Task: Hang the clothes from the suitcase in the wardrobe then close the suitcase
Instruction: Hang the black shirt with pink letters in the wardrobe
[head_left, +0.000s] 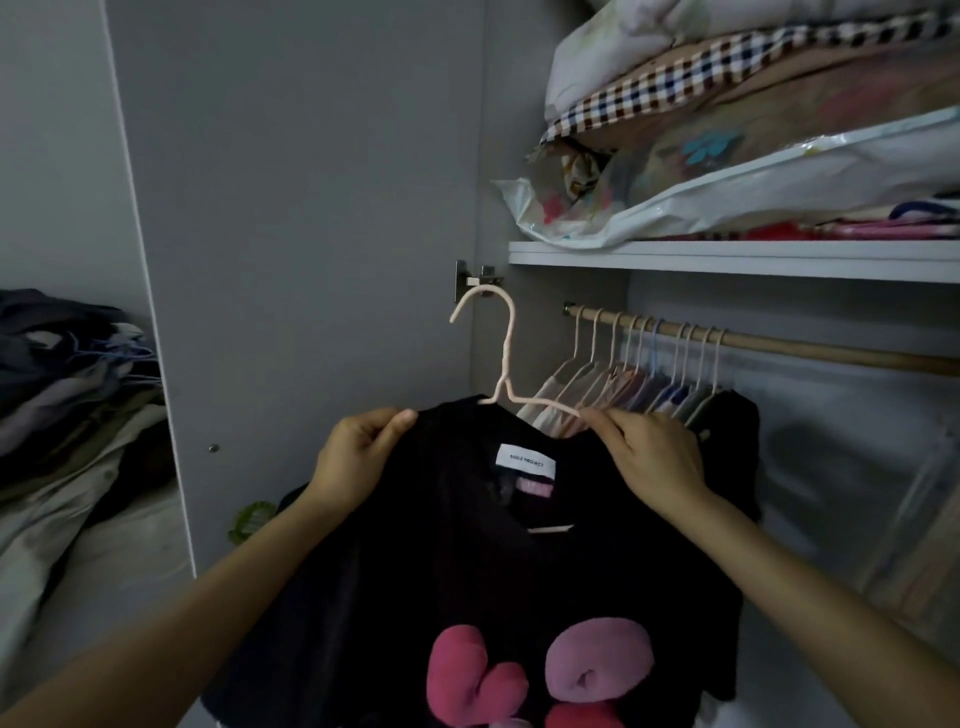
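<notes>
Black T-shirt (467, 561) on pink hanger (506, 358), below wardrobe rail (810, 349). Left hand (358, 457) pinches shirt's shoulder; right hand (652, 454) pinches hanger's arm.

The black shirt's (467, 545) white neck label (525, 462) reads "5002 PROJECT".

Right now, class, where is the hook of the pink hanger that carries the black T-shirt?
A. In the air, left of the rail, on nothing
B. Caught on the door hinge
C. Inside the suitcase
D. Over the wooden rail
A: the pink hanger has its hook free in the air, left of the wooden rail, while the left hand and right hand hold up the black T-shirt.
</notes>
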